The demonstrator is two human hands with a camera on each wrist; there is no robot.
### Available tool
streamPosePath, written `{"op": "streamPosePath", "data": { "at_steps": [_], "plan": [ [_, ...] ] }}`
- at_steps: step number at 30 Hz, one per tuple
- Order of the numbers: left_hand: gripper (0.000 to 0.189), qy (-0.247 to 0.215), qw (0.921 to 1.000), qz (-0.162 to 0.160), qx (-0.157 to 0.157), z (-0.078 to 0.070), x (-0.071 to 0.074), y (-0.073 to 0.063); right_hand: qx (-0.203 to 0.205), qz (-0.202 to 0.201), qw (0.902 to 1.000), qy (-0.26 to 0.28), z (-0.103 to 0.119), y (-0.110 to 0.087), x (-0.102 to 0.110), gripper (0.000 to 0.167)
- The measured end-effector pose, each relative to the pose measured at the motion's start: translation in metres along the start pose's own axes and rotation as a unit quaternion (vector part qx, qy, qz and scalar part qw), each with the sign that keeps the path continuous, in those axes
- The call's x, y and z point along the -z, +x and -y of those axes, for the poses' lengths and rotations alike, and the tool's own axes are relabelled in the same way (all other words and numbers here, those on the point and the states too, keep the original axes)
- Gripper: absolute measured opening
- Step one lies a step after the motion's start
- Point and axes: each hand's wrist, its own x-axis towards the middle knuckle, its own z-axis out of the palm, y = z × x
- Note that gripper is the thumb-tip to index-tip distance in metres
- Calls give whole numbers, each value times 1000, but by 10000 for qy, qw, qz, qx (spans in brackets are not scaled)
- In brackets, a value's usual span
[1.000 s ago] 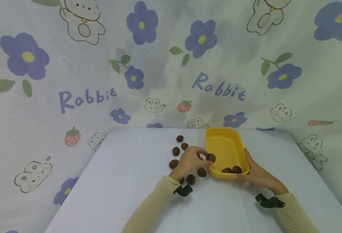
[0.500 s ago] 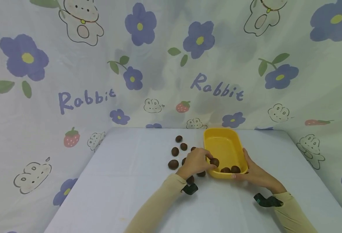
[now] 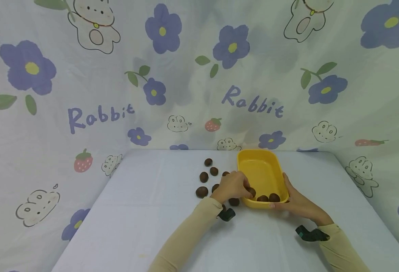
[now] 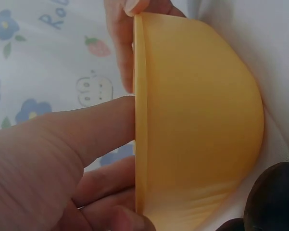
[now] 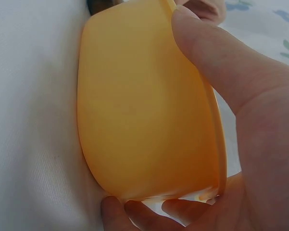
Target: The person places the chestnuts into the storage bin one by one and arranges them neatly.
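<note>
My left hand (image 3: 232,186) reaches over the left rim of a yellow rectangular tray (image 3: 261,170) and pinches a round brown ball (image 3: 252,192) low inside it. Two similar brown balls (image 3: 274,198) lie against the tray's near wall. In the left wrist view, the fingers dip behind the tray wall (image 4: 197,110), which hides the ball. My right hand (image 3: 302,204) grips the tray's near right corner. The right wrist view has its thumb (image 5: 216,57) on the rim and the other fingers (image 5: 149,216) at the outer wall.
Several more brown balls (image 3: 202,192) lie scattered on the white table (image 3: 145,211) left of the tray, some partly behind my left hand. A rabbit-and-flower printed cloth (image 3: 185,75) hangs behind the table. Dark bands (image 3: 311,233) sit at both wrists.
My left hand has moved right and down over the rim, carrying the ball from the tray's left edge to low inside. The right hand keeps its grip on the tray.
</note>
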Motion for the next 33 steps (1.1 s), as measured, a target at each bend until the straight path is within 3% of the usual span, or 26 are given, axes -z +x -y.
{"op": "streamPosePath", "data": {
  "at_steps": [15, 27, 33],
  "plan": [
    [18, 431, 9988, 183, 119, -5, -6, 5, -18, 2, 10000, -28, -4, 2, -1, 134],
    [20, 376, 9989, 256, 129, -8, -6, 5, -28, 4, 10000, -35, -2, 1, -1, 133],
    [19, 401, 9991, 135, 91, -8, -5, 2, -39, 8, 10000, -57, 1, 0, -1, 134]
  ]
}}
